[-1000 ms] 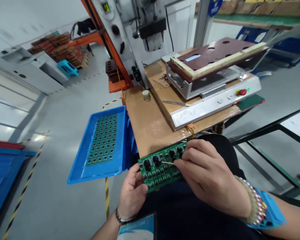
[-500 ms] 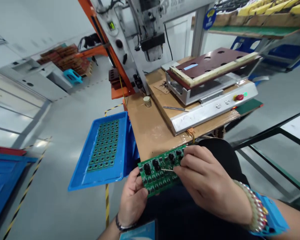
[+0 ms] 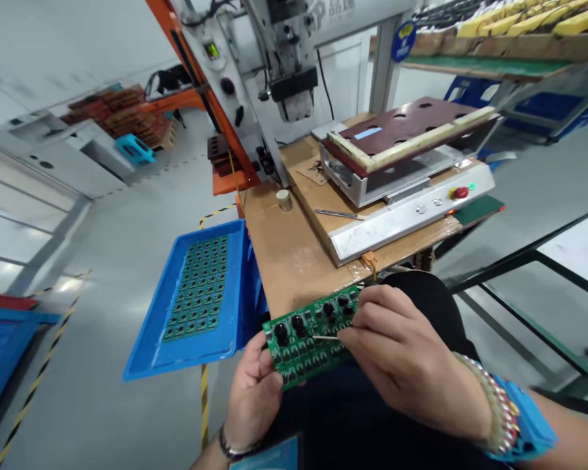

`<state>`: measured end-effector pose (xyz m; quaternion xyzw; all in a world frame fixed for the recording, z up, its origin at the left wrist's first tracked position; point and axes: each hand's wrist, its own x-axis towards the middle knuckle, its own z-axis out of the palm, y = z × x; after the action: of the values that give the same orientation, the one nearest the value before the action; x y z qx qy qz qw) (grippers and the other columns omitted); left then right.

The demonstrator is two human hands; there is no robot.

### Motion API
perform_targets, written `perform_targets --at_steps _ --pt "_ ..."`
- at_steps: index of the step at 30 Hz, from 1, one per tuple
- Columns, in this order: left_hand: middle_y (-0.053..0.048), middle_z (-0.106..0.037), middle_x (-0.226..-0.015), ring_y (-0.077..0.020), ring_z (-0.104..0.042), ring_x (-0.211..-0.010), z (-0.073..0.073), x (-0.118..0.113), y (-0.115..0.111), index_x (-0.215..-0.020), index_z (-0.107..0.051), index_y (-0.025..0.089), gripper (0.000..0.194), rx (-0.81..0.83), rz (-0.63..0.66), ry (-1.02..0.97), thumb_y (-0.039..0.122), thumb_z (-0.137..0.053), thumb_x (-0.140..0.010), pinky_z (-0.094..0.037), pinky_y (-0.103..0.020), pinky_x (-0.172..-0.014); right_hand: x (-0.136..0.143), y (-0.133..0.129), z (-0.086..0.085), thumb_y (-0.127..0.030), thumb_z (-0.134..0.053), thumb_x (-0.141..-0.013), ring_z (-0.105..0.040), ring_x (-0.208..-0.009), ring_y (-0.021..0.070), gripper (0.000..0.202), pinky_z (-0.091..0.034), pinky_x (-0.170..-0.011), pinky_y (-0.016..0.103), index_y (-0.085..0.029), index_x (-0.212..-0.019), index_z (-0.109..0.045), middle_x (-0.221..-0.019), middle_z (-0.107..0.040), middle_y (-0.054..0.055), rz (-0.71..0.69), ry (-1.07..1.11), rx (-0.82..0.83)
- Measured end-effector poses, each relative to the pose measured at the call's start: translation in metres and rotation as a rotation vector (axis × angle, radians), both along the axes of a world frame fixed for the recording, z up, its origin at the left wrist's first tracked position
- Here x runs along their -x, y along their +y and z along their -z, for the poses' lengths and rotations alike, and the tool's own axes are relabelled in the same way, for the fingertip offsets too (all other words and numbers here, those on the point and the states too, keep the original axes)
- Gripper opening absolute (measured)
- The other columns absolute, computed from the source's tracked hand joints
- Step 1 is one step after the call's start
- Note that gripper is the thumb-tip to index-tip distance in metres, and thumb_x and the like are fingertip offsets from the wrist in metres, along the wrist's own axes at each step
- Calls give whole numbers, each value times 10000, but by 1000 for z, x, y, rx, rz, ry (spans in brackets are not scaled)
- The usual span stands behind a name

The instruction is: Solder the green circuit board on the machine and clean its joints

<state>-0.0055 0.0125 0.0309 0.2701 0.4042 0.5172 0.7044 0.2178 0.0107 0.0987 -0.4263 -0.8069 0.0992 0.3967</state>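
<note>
A green circuit board (image 3: 298,359) with black blobs and rows of small parts is held tilted over my lap. My left hand (image 3: 255,385) grips its left end, thumb on top and fingers beneath. Between the pinched fingers of my right hand (image 3: 402,352) is a thin pale stick (image 3: 326,337). Its tip points left at the board, close to the black blobs; whether it touches the surface I cannot tell. My right hand covers the board's right end.
To the left stands a blue tray (image 3: 144,346) holding rows of green boards. Ahead is a brown worktable (image 3: 294,261) with a machine and a maroon plate (image 3: 411,124). Tweezers (image 3: 340,213) and a small round container (image 3: 284,200) lie on it. An orange frame rises behind.
The whole view has shifted slightly, so the board and both hands appear a little further left. Both grips look the same, and the stick still points at the same area of the board.
</note>
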Motion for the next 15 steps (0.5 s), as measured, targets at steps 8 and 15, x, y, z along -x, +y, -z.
perform_targets --at_steps 8,15 --pt "-24 -733 -786 -153 -653 -554 3 6 1 -1060 -725 292 473 -109 35 72 294 -837 -601 -551 -224 -504 -19 1 1 22 -584 -776 -423 -775 144 153 -435 -788 370 -97 -857 -639 -714 -520 49 104 1 -45" --pt "-20 -722 -789 -159 -646 -551 7 11 -1 -1040 -724 305 516 -60 -13 130 301 -866 -544 -545 -239 -481 -15 0 2 13 -580 -778 -427 -787 161 125 -441 -735 360 -81 -823 -648 -695 -514 61 105 -13 -53"
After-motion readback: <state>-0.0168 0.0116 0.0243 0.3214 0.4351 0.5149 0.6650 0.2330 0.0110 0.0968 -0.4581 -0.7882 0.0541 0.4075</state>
